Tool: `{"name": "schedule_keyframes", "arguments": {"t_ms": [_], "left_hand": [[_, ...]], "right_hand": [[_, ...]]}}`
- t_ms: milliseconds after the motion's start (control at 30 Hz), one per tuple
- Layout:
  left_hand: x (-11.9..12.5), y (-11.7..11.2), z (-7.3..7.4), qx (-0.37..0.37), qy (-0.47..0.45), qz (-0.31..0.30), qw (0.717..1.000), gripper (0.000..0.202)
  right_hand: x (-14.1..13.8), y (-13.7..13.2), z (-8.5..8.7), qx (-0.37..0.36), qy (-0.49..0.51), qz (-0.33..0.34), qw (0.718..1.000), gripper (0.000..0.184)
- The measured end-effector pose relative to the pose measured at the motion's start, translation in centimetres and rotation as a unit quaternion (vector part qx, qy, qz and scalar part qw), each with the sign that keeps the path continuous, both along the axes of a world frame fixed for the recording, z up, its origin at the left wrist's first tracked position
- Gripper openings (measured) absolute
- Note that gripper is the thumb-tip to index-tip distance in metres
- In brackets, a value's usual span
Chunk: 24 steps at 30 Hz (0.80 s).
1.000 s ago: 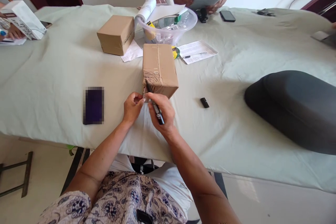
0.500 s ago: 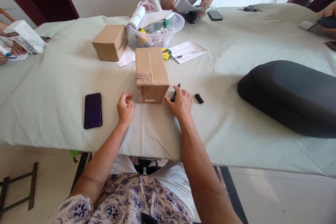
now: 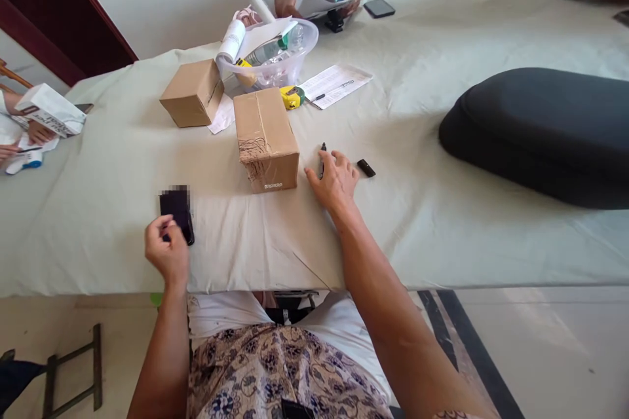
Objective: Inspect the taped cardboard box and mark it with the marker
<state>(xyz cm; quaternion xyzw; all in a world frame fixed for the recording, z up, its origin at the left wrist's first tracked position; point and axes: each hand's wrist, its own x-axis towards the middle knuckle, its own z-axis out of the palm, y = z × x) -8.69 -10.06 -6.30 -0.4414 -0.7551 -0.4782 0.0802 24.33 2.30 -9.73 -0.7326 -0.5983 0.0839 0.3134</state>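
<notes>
My right hand point(image 3: 334, 180) rests low on the cloth with its fingers spread. An uncapped black marker point(image 3: 322, 162) lies under and beside its thumb and index finger, partly hidden by the hand. Just right of the fingertips is the black marker cap point(image 3: 366, 168). My left hand point(image 3: 167, 249), fingers curled in with nothing visible in them, hovers at the near left of a dark phone point(image 3: 179, 209) and covers part of it. Between the hands, farther back, stands a cardboard box point(image 3: 268, 141) with black scribbles on its left corner.
Behind the box are a second cardboard box point(image 3: 191, 91), a yellow tape measure point(image 3: 292, 97), a clear plastic basin point(image 3: 302, 55) of bottles and rolls, and a paper sheet point(image 3: 339, 85) with a pen. A large black padded seat point(image 3: 535, 137) lies right. Other people sit around the table.
My left hand has moved left from beside the box to the phone. My right hand has loosened from the marker, which now lies on the cloth. The view has shifted.
</notes>
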Motion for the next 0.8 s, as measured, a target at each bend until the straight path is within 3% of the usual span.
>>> {"name": "schedule_keyframes", "arguments": {"t_ms": [67,133,200,267,500,700,800], "left_hand": [[-2.9,-1.5,0.2,-0.055,0.034,0.056,0.996,0.032],[-4.7,-2.4,0.3,-0.160,0.064,0.097,0.980,0.036],[-5.1,-2.5,0.4,-0.251,0.078,0.105,0.959,0.039],[-4.4,-2.1,0.3,-0.288,0.081,0.086,0.950,0.040],[-2.0,0.8,0.2,-0.236,-0.026,0.066,0.969,0.030],[-1.4,3.6,0.1,-0.215,-0.058,0.054,0.973,0.025],[-0.6,4.7,0.3,-0.209,-0.047,0.055,0.975,0.032]], "right_hand": [[0.0,0.1,0.2,0.051,0.043,-0.016,0.998,0.043],[-0.1,0.3,0.4,0.100,0.089,-0.016,0.991,0.038],[-0.1,0.4,0.5,0.142,0.129,-0.004,0.981,0.035],[-0.2,0.6,0.5,0.176,0.158,0.013,0.972,0.033],[-0.8,-0.1,1.4,0.204,0.209,0.006,0.956,0.033],[-1.3,-1.3,2.9,0.242,0.228,-0.011,0.943,0.042],[-1.6,-1.6,3.2,0.219,0.260,0.020,0.940,0.046]]}}
